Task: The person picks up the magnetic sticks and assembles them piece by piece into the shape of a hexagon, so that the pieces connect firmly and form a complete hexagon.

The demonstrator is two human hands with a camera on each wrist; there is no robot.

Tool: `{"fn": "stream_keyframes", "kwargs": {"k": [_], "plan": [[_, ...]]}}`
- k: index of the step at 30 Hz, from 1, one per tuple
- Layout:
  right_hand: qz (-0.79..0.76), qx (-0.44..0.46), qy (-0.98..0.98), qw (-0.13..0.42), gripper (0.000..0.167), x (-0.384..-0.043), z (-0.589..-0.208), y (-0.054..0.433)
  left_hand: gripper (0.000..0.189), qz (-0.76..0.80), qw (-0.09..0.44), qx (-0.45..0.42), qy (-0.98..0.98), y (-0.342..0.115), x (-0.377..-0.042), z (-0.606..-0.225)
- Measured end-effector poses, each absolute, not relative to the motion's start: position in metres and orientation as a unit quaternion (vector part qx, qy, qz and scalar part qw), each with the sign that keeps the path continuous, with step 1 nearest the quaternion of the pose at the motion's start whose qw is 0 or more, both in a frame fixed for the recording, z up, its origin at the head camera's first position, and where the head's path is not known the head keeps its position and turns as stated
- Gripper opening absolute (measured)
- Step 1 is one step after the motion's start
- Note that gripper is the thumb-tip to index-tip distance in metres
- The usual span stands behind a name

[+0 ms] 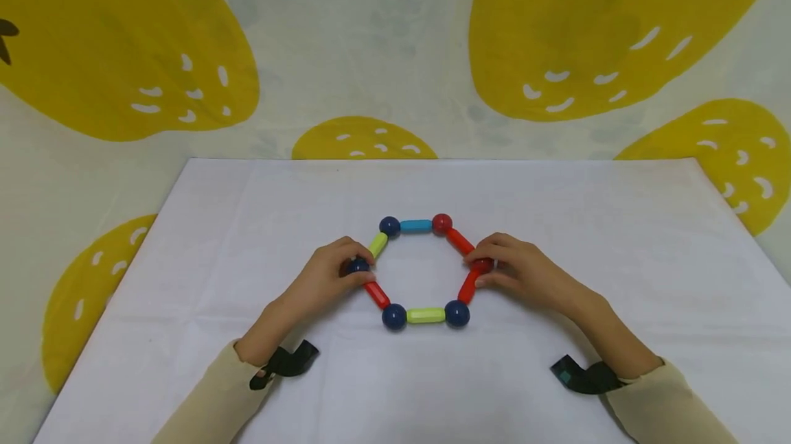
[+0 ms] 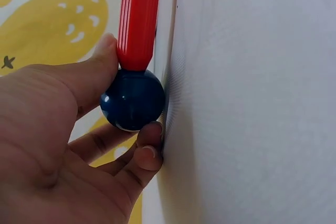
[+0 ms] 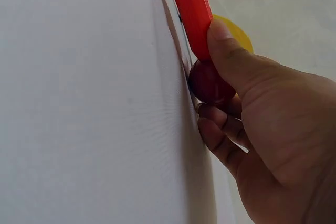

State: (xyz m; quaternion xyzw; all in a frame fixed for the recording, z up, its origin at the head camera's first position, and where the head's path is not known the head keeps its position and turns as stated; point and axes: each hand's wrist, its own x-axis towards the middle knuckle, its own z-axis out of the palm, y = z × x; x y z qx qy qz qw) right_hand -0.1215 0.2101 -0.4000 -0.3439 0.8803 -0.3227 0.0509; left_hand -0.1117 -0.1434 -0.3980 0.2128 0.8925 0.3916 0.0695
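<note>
Rods and balls form a closed hexagon on the white cloth. At its left corner my left hand (image 1: 324, 271) holds a dark blue ball (image 2: 133, 99) between thumb and fingers, the thumb also beside a red rod (image 2: 139, 19). My right hand (image 1: 528, 272) grips the red ball (image 3: 210, 83) at the right corner, its thumb against another red rod (image 3: 192, 17). The far side has a light blue rod (image 1: 416, 226) between a blue ball (image 1: 389, 226) and a red ball (image 1: 441, 224). Nearest me, a yellow-green rod (image 1: 426, 315) joins two blue balls.
A white cloth (image 1: 216, 224) covers the table, whose far edge runs behind the hexagon. Beyond it hangs a pale backdrop with large yellow fruit shapes (image 1: 544, 32). Black straps (image 1: 290, 359) show at both wrists, by the beige sleeves.
</note>
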Motion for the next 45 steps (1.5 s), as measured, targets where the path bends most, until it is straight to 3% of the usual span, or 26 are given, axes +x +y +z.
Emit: {"fn": "stream_keyframes", "kwargs": {"k": [5, 11, 19, 25, 30, 45], "plan": [[-0.324, -0.342, 0.88, 0.05, 0.034, -0.121, -0.4, 0.211, 0.021, 0.392, 0.071, 0.22, 0.89, -0.142, -0.111, -0.398], [-0.304, -0.322, 0.892, 0.086, 0.039, -0.124, -0.387, 0.211, 0.026, 0.351, 0.086, 0.23, 0.904, -0.142, -0.115, -0.391], [-0.232, -0.276, 0.926, 0.115, 0.06, -0.163, -0.361, 0.173, 0.073, 0.184, 0.14, 0.212, 0.949, -0.114, -0.157, -0.364], [-0.22, -0.296, 0.924, 0.098, 0.047, -0.186, -0.383, 0.152, 0.062, 0.176, 0.181, 0.191, 0.949, -0.096, -0.181, -0.38], [-0.245, -0.29, 0.922, 0.076, 0.036, -0.188, -0.391, 0.151, 0.053, 0.196, 0.165, 0.19, 0.948, -0.09, -0.184, -0.391], [-0.269, -0.281, 0.918, 0.074, 0.036, -0.187, -0.396, 0.151, 0.045, 0.223, 0.152, 0.186, 0.945, -0.089, -0.184, -0.393]]}}
